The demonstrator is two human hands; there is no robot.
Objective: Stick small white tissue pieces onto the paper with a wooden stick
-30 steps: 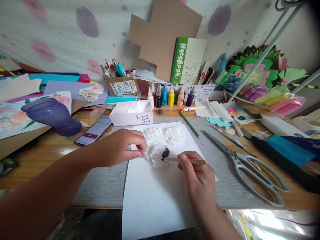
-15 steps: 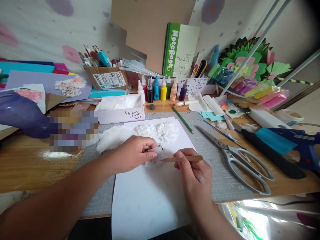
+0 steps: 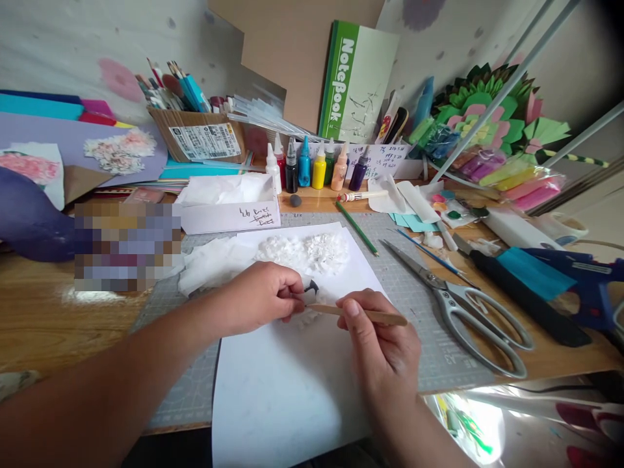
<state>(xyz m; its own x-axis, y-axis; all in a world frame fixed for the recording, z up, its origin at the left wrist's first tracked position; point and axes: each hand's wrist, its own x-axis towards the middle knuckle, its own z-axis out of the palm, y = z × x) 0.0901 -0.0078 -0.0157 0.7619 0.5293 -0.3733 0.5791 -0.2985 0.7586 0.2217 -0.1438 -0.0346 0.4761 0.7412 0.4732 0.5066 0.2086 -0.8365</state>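
My right hand (image 3: 383, 344) grips a flat wooden craft stick (image 3: 385, 317) like a pen. The stick's far end reaches the fingertips of my left hand (image 3: 266, 296). Those left fingers are pinched on a small piece of white tissue paper (image 3: 311, 297), mostly hidden behind them. Under both hands lies a white paper sheet (image 3: 287, 396). On its upper part sit crumpled white tissue ruffles (image 3: 325, 253), and a black curved mark (image 3: 313, 285) shows just beyond my left fingertips. Loose white tissue sheets (image 3: 209, 260) are spread beside my left wrist.
A grey cutting mat (image 3: 185, 383) lies beneath the sheet. Large scissors (image 3: 446, 292), a green pencil (image 3: 357, 229) and a black-handled knife (image 3: 526, 299) are to the right. Behind stand a white box (image 3: 229, 221) and several paint bottles (image 3: 318, 170). A blurred patch is at left.
My left fingers have rolled over the tissue piece, so less of it shows and the black mark is more exposed. The stick's tip has moved left to the fingertips. The view has shifted slightly.
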